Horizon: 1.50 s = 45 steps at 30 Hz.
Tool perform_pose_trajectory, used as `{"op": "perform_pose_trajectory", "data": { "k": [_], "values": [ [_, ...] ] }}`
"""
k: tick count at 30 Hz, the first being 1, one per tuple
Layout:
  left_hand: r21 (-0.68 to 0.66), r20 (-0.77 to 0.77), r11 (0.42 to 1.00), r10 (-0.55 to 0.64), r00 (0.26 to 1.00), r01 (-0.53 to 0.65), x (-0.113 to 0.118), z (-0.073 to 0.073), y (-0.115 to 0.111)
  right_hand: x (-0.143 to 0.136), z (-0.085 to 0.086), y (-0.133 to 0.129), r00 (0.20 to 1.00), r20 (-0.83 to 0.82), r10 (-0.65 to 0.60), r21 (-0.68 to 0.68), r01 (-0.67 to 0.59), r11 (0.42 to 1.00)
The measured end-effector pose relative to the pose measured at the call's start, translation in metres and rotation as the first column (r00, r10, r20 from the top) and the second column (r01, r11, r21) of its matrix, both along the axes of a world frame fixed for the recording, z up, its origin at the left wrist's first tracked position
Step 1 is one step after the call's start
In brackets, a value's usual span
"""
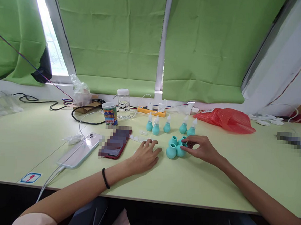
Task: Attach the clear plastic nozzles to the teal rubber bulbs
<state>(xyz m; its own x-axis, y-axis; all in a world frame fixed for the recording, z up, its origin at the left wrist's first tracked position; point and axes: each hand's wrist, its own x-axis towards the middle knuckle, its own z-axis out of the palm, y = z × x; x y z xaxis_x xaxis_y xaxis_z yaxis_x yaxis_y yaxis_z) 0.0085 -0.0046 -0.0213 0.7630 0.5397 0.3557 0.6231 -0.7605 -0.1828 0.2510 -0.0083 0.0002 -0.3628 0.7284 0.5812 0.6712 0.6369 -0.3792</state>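
Observation:
Several teal squeeze bulbs (171, 151) with open necks stand upright in a tight cluster near the middle of the table. My right hand (199, 147) reaches in from the right, thumb and fingers pinched at a bulb (181, 150) on the cluster's right side; its fingertips partly cover the bulbs there. My left hand (145, 155) rests palm down on the table left of the cluster, fingers spread and holding nothing. Behind the cluster stand several assembled teal bulbs (167, 127) with clear pointed tips. Small clear-white pieces (136, 138) lie just beyond my left fingers.
Left of my left hand lie a red-cased phone (119, 143) and a white phone (80, 151) with a cable. A printed canister (110, 114), a clear jar (123, 105), an orange power strip (150, 112) and a red plastic bag (225, 119) line the back.

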Motion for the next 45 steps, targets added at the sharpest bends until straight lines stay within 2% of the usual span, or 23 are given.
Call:
{"op": "perform_pose_trajectory", "data": {
  "k": [11,13,16,19,22,25,31,35,43,45],
  "values": [
    [-0.003,0.002,1.0,-0.005,1.0,0.005,0.0,0.0,0.0,-0.001,-0.001,0.0,1.0,0.018,-0.005,0.05,0.004,0.999],
    [-0.004,0.001,1.0,-0.003,1.0,0.003,0.0,0.0,0.0,0.0,0.0,0.0,0.996,-0.021,-0.085,0.12,0.087,0.989],
    [-0.009,-0.002,1.0,-0.003,1.0,0.003,0.0,0.0,0.0,0.005,0.001,0.003,0.96,-0.09,-0.264,0.204,0.277,0.939],
    [-0.011,-0.004,1.0,-0.004,1.0,0.004,0.0,0.0,0.0,0.011,-0.002,0.01,0.935,-0.04,-0.352,0.105,0.354,0.929],
    [-0.008,-0.003,1.0,-0.003,1.0,0.003,0.0,0.0,0.0,0.016,-0.007,0.017,0.95,0.016,-0.311,-0.102,0.311,0.945],
    [-0.007,-0.004,1.0,0.0,1.0,0.0,0.0,0.0,0.0,0.015,-0.01,0.019,0.96,-0.02,-0.278,-0.187,0.27,0.945],
    [-0.01,-0.013,1.0,0.003,1.0,-0.003,0.0,0.001,-0.001,0.011,-0.008,0.016,0.96,-0.057,-0.273,-0.107,0.266,0.958],
    [-0.01,-0.015,1.0,0.004,1.0,-0.004,0.0,0.001,-0.001,0.011,-0.008,0.016,0.964,-0.066,-0.258,-0.117,0.249,0.961],
    [-0.011,-0.009,1.0,0.001,1.0,-0.001,0.0,0.0,-0.001,0.012,-0.012,0.018,0.981,-0.022,-0.195,-0.037,0.194,0.98],
    [-0.011,-0.006,1.0,0.0,1.0,0.0,0.0,0.0,-0.001,0.014,-0.011,0.019,0.977,-0.028,-0.211,-0.011,0.211,0.977]
  ]
}}
